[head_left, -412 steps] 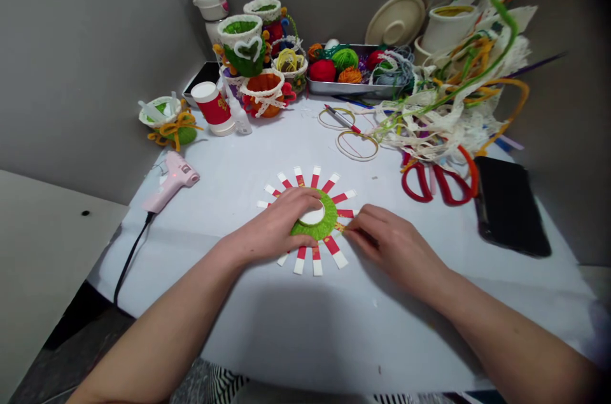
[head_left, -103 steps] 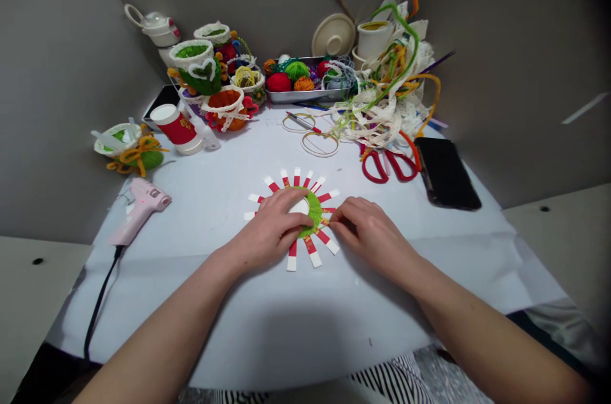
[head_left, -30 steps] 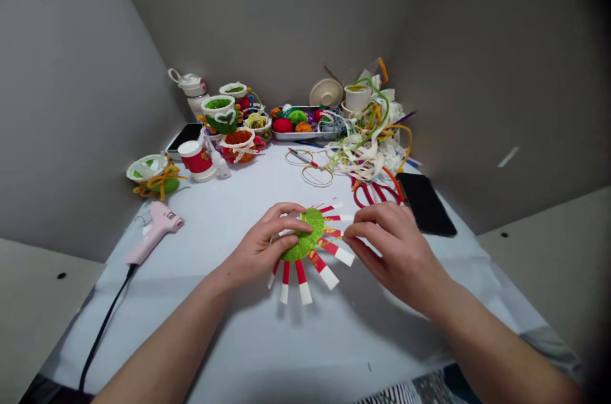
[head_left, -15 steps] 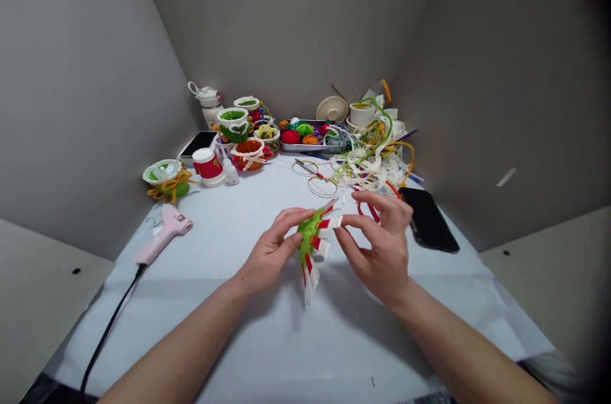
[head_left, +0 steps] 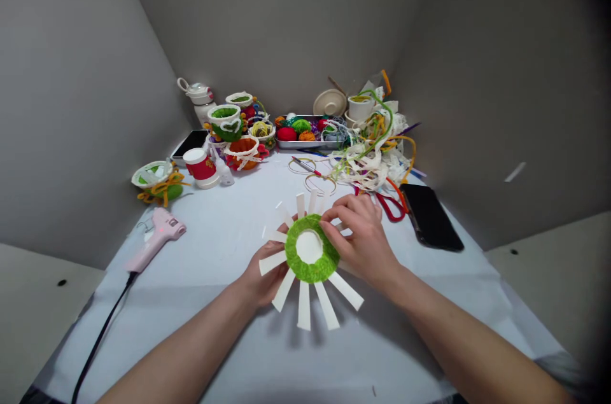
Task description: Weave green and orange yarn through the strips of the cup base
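A paper cup (head_left: pixel 309 246) cut into white strips that fan out like rays faces me above the middle of the table. Green yarn (head_left: pixel 310 273) forms a ring around its round white base. My left hand (head_left: pixel 261 277) holds the cup from behind on the left, its fingertips partly hidden by the strips. At the upper right of the yarn ring, my right hand (head_left: pixel 363 240) is closed, with thumb and forefinger pinching the edge there. Beyond that hand lie red-handled scissors (head_left: pixel 392 208), partly covered by the craft pile.
A pink glue gun (head_left: pixel 155 238) with a black cord lies left. Yarn-wrapped cups (head_left: pixel 225 121), a red-and-white paper cup (head_left: pixel 201 168) and a bottle (head_left: pixel 199 98) stand back left. Behind are a tray of yarn balls (head_left: pixel 310 144) and tangled strips (head_left: pixel 367 162). A black phone (head_left: pixel 432 216) lies right.
The cup has turned from edge-on to facing me, showing its white base and green ring. My right hand has moved from a strip's end to the yarn's edge.
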The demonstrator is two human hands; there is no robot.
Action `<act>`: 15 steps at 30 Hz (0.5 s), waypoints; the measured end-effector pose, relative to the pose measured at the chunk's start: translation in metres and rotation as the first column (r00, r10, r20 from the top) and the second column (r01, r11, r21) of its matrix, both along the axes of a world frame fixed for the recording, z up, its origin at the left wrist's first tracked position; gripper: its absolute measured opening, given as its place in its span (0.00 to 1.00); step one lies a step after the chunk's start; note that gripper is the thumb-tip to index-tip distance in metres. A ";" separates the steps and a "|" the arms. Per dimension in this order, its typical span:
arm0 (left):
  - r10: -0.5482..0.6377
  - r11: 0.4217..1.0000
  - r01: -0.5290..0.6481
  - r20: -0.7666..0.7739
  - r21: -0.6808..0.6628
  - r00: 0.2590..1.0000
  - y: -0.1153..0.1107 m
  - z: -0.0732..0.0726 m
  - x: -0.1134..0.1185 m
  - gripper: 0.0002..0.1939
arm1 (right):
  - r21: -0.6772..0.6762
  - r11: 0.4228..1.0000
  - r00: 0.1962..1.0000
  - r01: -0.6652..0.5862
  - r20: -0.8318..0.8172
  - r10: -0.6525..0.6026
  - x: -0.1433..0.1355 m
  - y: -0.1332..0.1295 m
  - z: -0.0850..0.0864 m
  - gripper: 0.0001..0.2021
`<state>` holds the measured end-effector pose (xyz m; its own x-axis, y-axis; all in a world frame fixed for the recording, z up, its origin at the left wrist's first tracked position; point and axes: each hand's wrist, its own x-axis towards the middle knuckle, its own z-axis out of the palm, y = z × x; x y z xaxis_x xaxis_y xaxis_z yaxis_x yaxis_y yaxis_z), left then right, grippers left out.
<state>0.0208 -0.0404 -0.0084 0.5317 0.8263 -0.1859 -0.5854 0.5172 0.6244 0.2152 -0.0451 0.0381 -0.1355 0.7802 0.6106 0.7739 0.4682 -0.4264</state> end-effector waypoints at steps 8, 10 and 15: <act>-0.097 0.980 0.102 0.037 -0.173 0.995 0.004 -0.003 0.000 0.22 | -0.086 0.996 0.997 -0.023 0.075 0.030 0.007 -0.003 -0.007 0.07; -0.134 0.972 0.144 0.068 -0.187 0.989 0.006 -0.006 -0.002 0.23 | -0.090 0.996 0.997 -0.012 0.079 0.019 0.011 -0.003 -0.007 0.08; -0.140 0.965 0.167 0.143 -0.202 0.980 0.010 -0.010 -0.004 0.27 | -0.078 0.997 1.000 0.014 0.015 -0.013 0.021 -0.002 -0.008 0.08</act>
